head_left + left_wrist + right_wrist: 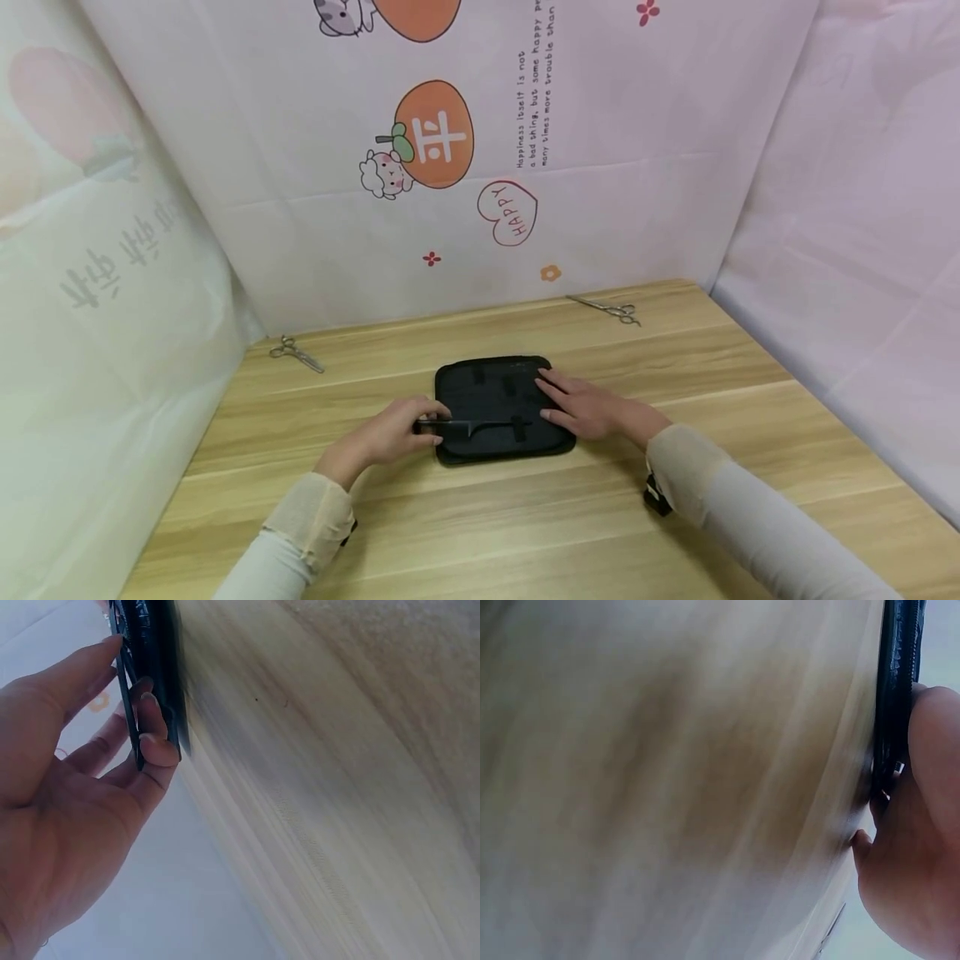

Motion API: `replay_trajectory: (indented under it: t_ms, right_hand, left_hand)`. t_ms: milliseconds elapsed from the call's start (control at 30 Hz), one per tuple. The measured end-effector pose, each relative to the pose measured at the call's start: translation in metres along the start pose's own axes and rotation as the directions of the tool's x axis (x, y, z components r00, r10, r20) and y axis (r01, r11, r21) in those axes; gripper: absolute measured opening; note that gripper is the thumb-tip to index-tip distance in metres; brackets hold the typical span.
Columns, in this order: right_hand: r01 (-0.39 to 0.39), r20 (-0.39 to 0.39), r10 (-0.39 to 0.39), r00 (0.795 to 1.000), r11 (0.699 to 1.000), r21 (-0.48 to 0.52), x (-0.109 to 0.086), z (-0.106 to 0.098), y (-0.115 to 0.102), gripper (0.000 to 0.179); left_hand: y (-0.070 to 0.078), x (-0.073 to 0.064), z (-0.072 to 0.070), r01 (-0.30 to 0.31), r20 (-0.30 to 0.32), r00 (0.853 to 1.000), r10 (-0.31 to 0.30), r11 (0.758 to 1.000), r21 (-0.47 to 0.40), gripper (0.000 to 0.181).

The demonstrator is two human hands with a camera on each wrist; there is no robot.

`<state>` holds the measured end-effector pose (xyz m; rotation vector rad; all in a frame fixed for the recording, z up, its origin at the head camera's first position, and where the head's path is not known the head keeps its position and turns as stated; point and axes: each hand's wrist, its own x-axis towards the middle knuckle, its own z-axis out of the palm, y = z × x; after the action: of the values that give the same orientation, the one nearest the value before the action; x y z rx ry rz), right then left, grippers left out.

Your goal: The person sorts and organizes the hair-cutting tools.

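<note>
- Head view: note wide wooden bench (480,521); looks smooth, so could allow skidding if pushed across sideways.
- Watch black case (483,397), lying flat on bench between left grip (396,432) and right grip (588,408); could swivel or tip if pressed harder at one edge.
- Check right grip: spread loosely, fingers laid over the case's right edge; might fail to brace if lifted too soon.
- Check left grip: narrowed to a pinch on one end of what looks like a tail comb (454,429); might slip if slackened.
- Guard tail comb, lying across the lower part of the case, thin end pointing right; could twist or bend through being held at one end only.
- Steer clear of scissors (302,357) at back left and second pair of scissors (600,306) at back right; unlikely to be knocked unless reached past.
- Mind small strap (519,435) near the thin end; could snag if poorly aligned. Cannot tell whether threaded.
</note>
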<state>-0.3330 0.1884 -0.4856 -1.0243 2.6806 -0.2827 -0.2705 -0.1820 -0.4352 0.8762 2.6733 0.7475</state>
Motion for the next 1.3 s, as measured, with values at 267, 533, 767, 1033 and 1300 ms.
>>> replay_trajectory:
  t_ms: [267,533,767,1033,1300]
  right_hand:
    - [0.004,-0.010,-0.004,1.000,1.000,0.008,-0.002,0.000,-0.002,0.069]
    - [0.003,-0.024,-0.003,1.000,1.000,0.008,-0.002,0.001,0.001,0.069]
    - [0.005,0.002,-0.005,1.000,1.000,0.009,-0.002,-0.002,-0.002,0.069]
    - [-0.004,0.013,0.004,1.000,1.000,0.007,-0.003,-0.005,-0.004,0.068]
    - [0.051,-0.017,-0.051,0.999,0.998,0.027,-0.003,-0.009,-0.006,0.061]
  left_hand:
    - [-0.001,-0.001,0.002,-0.031,-0.025,0.999,0.031,0.999,-0.007,0.031]
    - [0.001,0.007,0.004,-0.066,-0.022,0.998,0.066,0.998,0.023,0.029]
    - [0.006,0.012,0.008,-0.043,-0.018,0.999,0.044,0.998,0.038,0.029]
    - [0.012,0.016,0.014,-0.037,-0.017,0.999,0.038,0.999,0.025,0.030]
    - [0.019,0.022,0.019,-0.047,-0.006,0.999,0.047,0.996,0.071,0.031]
